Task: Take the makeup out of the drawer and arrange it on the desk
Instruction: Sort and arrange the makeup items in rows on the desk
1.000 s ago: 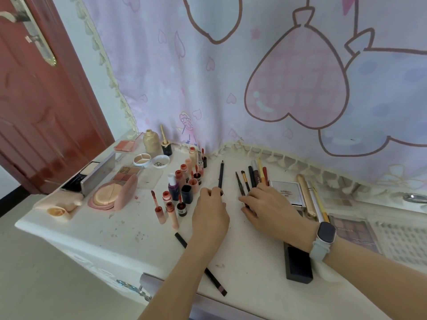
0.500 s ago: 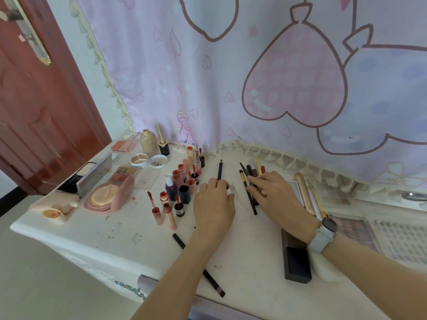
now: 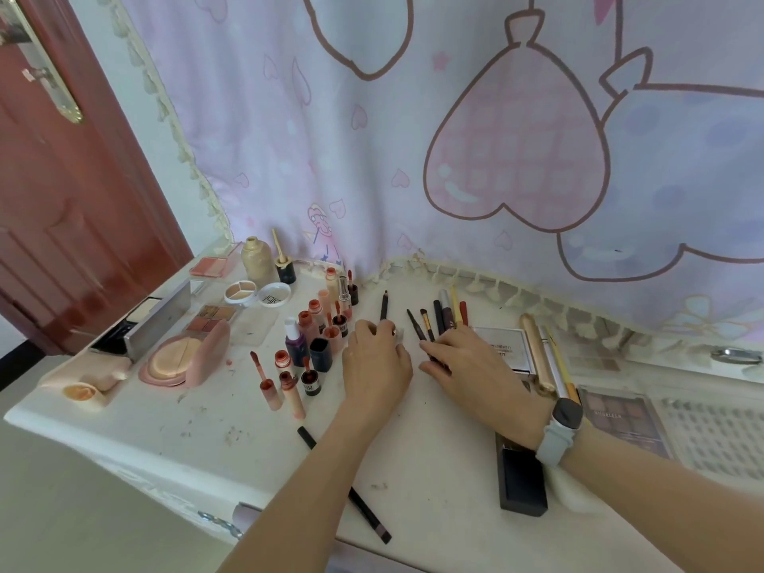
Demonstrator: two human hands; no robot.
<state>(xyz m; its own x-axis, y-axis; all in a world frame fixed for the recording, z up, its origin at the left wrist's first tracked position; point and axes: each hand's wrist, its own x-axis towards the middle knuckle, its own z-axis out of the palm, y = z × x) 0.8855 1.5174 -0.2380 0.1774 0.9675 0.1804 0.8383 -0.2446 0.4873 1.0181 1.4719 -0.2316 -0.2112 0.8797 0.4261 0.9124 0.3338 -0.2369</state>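
The white desk [image 3: 434,510] holds the makeup. A black pencil [image 3: 384,304] lies pointing away from me, and my left hand [image 3: 376,366] grips its near end with bent fingers. Just right of it is a row of brushes and pencils [image 3: 440,316]. My right hand [image 3: 467,370], a watch on its wrist, rests with straight fingers on their near ends. Lip glosses and small bottles [image 3: 314,337] stand in a cluster left of my left hand. A long black pencil [image 3: 364,506] lies under my left forearm near the front edge.
At the left are a pink powder compact [image 3: 186,357], a silver palette [image 3: 157,320], a blush pan [image 3: 208,266] and a beige bottle [image 3: 256,258]. At the right are a black box [image 3: 523,485], eyeshadow palette [image 3: 620,415], gold tubes [image 3: 537,353]. Patterned curtain [image 3: 496,138] behind; drawer handle [image 3: 244,516] below.
My right hand has drawn back toward me along the brushes, and the slanted brush now lies closer in line with the others. My left hand has stayed at the black pencil.
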